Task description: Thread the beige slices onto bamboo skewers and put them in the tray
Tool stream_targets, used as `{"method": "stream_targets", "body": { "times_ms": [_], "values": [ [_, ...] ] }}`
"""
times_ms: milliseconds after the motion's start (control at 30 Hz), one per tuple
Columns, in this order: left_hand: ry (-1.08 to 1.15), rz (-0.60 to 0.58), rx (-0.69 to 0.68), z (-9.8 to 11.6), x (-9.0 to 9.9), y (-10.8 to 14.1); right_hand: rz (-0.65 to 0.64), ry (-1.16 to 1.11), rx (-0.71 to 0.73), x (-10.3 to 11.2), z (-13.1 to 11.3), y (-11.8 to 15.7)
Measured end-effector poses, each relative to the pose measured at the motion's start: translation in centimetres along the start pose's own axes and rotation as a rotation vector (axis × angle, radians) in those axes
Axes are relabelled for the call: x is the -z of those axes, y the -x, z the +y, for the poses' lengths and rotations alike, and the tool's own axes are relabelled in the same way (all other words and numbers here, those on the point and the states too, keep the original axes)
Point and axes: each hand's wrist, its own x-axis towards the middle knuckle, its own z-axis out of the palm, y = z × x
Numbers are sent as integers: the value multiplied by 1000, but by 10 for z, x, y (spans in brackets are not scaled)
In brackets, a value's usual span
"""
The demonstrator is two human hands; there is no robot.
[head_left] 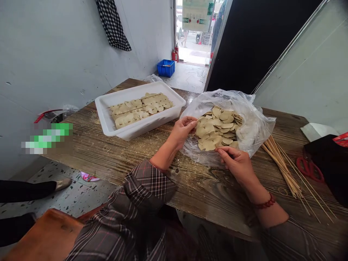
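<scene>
Thin, round beige slices (225, 119) are heaped in an open clear plastic bag (250, 108) on the wooden table. At the near left of the heap, my left hand (185, 130) pinches the edge of a row of these slices. My right hand (235, 161) is closed at the near end of that row, thumb and fingertips together on what looks like a skewer end; most of the skewer is hidden by the slices. To the left, a white plastic tray (108, 125) holds several skewers threaded with similar slices (133, 108), laid side by side.
A bundle of bare bamboo skewers (284, 166) lies right of the bag, near red-handled scissors (310, 169) and a black bag (326, 159). Beyond the wooden table (152, 152), a blue crate (166, 68) stands by the doorway. Another person's legs (27, 191) show at lower left.
</scene>
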Motion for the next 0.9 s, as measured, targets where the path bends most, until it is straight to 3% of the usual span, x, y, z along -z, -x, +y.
{"method": "stream_targets", "body": {
  "times_ms": [233,367,700,900],
  "values": [
    [233,-69,185,-6,-2,0,-37,-23,18,0,-2,1],
    [261,-127,215,-6,-7,4,-50,-23,8,-2,-2,0],
    [231,-89,224,-7,-11,7,-35,-35,-33,-6,3,0],
    [267,-113,274,-8,-12,9,-65,-214,-40,-5,8,-4]
  ]
}}
